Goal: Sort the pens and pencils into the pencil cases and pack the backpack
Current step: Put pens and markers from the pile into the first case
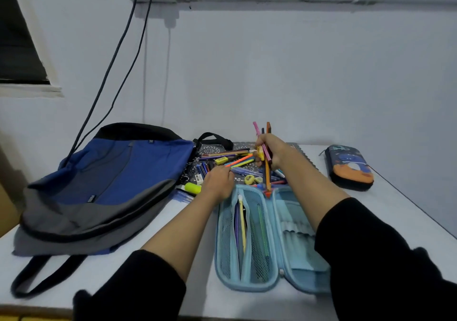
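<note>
A light blue pencil case (257,241) lies open flat in front of me, with a few pencils in its left mesh pocket. Behind it a pile of pens and pencils (232,165) is spread on a patterned mat. My right hand (269,149) grips a bundle of pencils (266,170), pink and orange among them, held nearly upright over the pile. At the pile's near edge my left hand (218,182) pinches an orange pencil (238,161). A blue and grey backpack (103,184) lies flat at the left. A dark pencil case (350,167), zipped, sits at the right.
A yellow-green highlighter (193,187) and yellow sharpeners (249,179) lie by the pile. Two black cables (116,61) hang from a wall socket down behind the backpack. The white table's (385,202) right edge runs close past the dark case.
</note>
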